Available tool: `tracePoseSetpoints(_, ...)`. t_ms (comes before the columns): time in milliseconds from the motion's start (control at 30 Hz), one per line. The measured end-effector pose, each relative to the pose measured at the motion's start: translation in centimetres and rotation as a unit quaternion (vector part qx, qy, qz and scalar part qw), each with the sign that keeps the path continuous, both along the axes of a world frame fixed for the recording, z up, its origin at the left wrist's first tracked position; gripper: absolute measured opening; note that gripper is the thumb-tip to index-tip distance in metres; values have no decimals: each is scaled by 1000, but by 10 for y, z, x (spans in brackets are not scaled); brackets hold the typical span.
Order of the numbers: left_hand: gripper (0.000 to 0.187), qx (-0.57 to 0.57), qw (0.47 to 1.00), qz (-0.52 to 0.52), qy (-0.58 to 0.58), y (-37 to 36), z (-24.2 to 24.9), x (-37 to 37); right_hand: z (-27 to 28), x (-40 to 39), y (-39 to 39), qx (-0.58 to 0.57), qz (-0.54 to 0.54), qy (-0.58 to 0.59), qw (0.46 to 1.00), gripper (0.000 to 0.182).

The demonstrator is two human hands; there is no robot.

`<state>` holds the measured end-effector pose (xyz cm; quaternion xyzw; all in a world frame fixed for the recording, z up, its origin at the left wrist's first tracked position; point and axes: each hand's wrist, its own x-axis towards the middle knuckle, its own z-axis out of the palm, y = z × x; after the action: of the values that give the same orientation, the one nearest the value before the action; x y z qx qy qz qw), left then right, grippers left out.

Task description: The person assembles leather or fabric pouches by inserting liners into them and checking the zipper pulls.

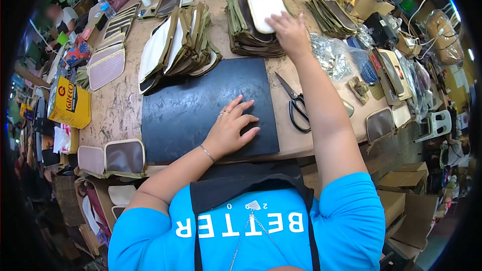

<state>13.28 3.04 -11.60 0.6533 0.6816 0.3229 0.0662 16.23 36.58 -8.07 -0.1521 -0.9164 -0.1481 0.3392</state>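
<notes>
My left hand [233,126] lies palm down on a black cutting mat [165,125], fingers spread and holding nothing. My right hand [290,34] reaches forward, its stretched fingers resting on the lower right of a white rounded panel [264,6]. That panel lies over a stack of brown panels with olive edging [246,37]. Left of this stack, another pile of white-faced, olive-edged panels [175,40] overlaps the mat's far edge. Black-handled scissors [296,108] lie partly opened between the mat and my right forearm.
A yellow tin [70,103] stands at the left edge. Brown and mauve panels [124,155] lie near the front left. At the right are another panel stack [329,17], clear plastic bags [334,55], a brown panel [380,124] and a white stool [434,125].
</notes>
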Motion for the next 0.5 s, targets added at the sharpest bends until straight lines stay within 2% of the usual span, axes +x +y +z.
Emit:
tracePoseSetpoints(33,22,-2,1000,1,7,0,1,1,-12,3,1,-16,-25,-50,998,42)
tracePoseSetpoints(167,22,1,1000,-1,10,2,2,1,-25,15,1,-43,0,-37,998,46)
tracePoseSetpoints(267,22,4,1000,-4,-5,0,-1,0,-6,22,-16,-14,1,6,1000,51)
tracePoseSetpoints(333,21,7,1000,-7,-12,1,-1,-2,4,36,-24,-47,3,50,998,54)
tracePoseSetpoints(400,21,10,1000,-8,-19,1,-2,-3,5,61,-24,-96,22,115,988,53)
tracePoseSetpoints(500,20,13,1000,-11,-26,1,-2,-3,15,129,-26,-98,24,195,976,50)
